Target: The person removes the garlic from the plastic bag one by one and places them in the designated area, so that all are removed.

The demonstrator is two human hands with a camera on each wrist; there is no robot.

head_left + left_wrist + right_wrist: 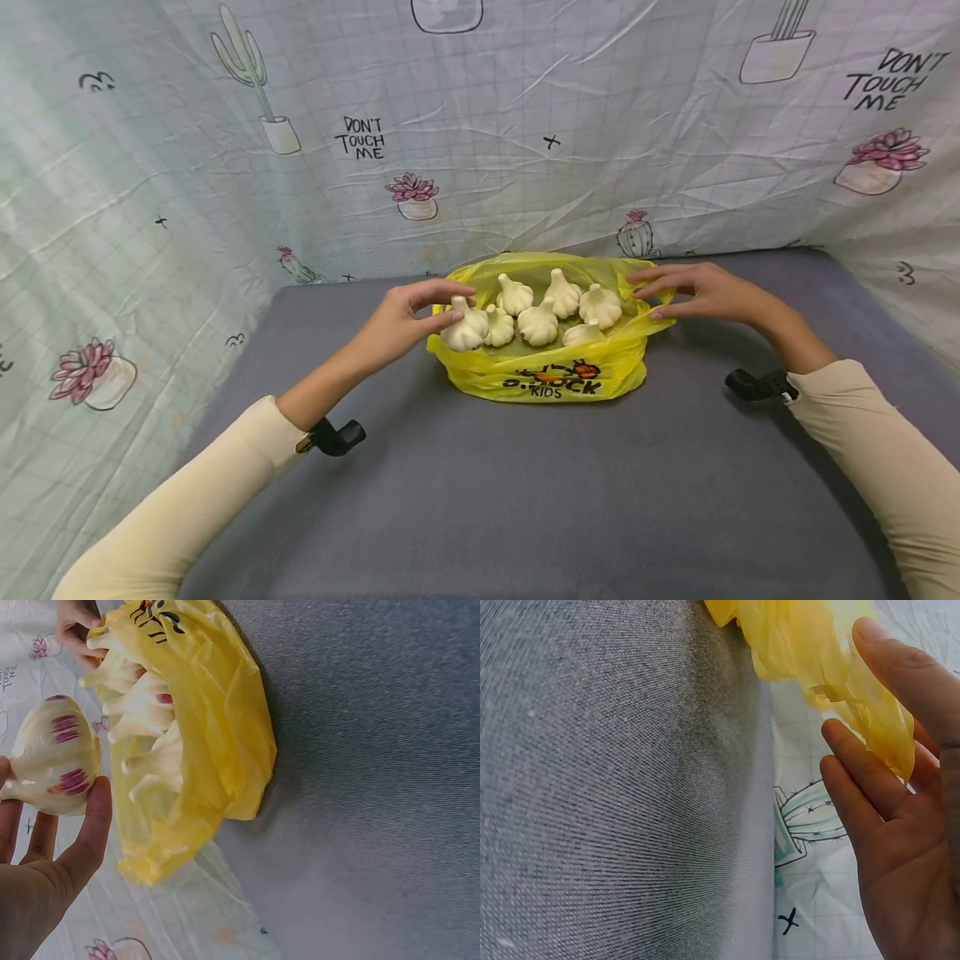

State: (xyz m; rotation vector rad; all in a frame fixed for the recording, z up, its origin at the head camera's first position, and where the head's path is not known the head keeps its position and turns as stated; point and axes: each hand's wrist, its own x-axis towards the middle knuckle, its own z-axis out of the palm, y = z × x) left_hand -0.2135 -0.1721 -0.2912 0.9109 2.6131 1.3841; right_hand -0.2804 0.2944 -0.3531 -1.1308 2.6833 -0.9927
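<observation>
My left hand (414, 318) pinches a garlic bulb (466, 330) by thumb and fingertips above the left rim of a yellow plastic bag (480, 379). In the left wrist view this bulb (60, 754) is pale with purple streaks and is apart from the bag. Several more garlic bulbs (538, 323) lie inside the bag, whose mouth gapes upward. At the bag's right edge is my right hand (701, 292), its fingers loosely extended and touching the plastic. The right wrist view shows a fold of the bag (832, 667) between the thumb and spread fingers; the index finger is partly hidden.
The bag stands on a grey cloth-covered table (480, 492), near its back edge. A pale curtain (480, 150) printed with cacti and lettering hangs behind and at the sides. Black wrist devices (337, 437) sit on both forearms.
</observation>
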